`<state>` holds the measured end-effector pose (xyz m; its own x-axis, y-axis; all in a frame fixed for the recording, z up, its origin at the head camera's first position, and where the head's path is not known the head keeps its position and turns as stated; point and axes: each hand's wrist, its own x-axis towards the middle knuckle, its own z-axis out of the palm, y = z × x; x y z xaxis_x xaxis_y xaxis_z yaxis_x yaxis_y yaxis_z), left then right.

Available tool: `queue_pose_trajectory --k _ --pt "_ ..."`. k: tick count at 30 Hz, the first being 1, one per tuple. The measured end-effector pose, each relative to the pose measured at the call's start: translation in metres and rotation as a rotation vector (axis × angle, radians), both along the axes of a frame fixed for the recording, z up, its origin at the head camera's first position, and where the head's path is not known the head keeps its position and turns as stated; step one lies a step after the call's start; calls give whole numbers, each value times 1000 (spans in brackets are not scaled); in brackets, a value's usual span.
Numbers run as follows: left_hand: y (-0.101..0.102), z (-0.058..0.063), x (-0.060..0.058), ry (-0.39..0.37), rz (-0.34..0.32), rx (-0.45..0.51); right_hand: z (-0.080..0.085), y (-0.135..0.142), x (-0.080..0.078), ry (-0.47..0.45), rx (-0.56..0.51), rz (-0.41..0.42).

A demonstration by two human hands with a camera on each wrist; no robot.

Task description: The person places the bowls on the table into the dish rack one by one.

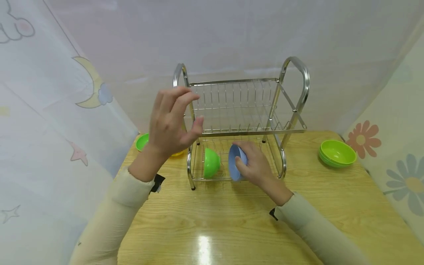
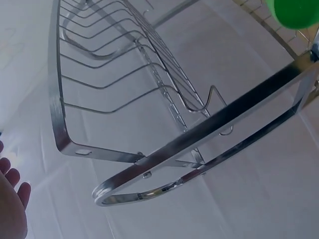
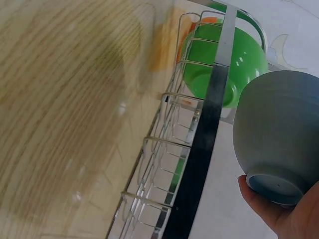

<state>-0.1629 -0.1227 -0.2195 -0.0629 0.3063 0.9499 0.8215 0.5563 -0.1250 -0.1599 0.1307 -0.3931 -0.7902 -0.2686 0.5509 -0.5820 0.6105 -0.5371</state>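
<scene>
My right hand [image 1: 256, 165] grips a blue bowl [image 1: 234, 162] by its side, thumb across the rim, over the lower tier of a metal dish rack [image 1: 238, 133]. In the right wrist view this bowl [image 3: 279, 127] looks grey and is close to the rack's front bar. On the lower tier, just left of it, a green bowl [image 1: 212, 163] stands on its edge. My left hand [image 1: 170, 119] is raised in front of the rack's left end, fingers bent and apart from the thumb, with nothing between them. The left wrist view shows only fingertips [image 2: 12, 174] of it at the left edge.
Two stacked green bowls [image 1: 338, 152] stand on the wooden table [image 1: 245, 221] at the right. Behind my left arm, part of another green bowl [image 1: 141, 141] and a yellow rim [image 1: 177, 153] show. The rack's upper tier [image 1: 233, 99] has wire slots.
</scene>
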Motion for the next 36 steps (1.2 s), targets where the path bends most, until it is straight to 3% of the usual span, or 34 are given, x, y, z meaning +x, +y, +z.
queue_pose_trajectory --k 4,12,20,27,36 --pt "-6 5 -15 -23 87 -50 -6 -6 -7 -29 14 0" --pt "-21 17 -52 -177 255 -166 -15 -17 -17 -125 92 -42" --pt "-25 21 -76 -411 388 -204 -24 -29 -25 -103 151 -30" --pt "-24 26 -87 -659 478 -224 -26 -37 -29 -160 209 -43" --pt "-16 41 -89 -881 544 -262 -30 -46 -33 -150 253 -44"
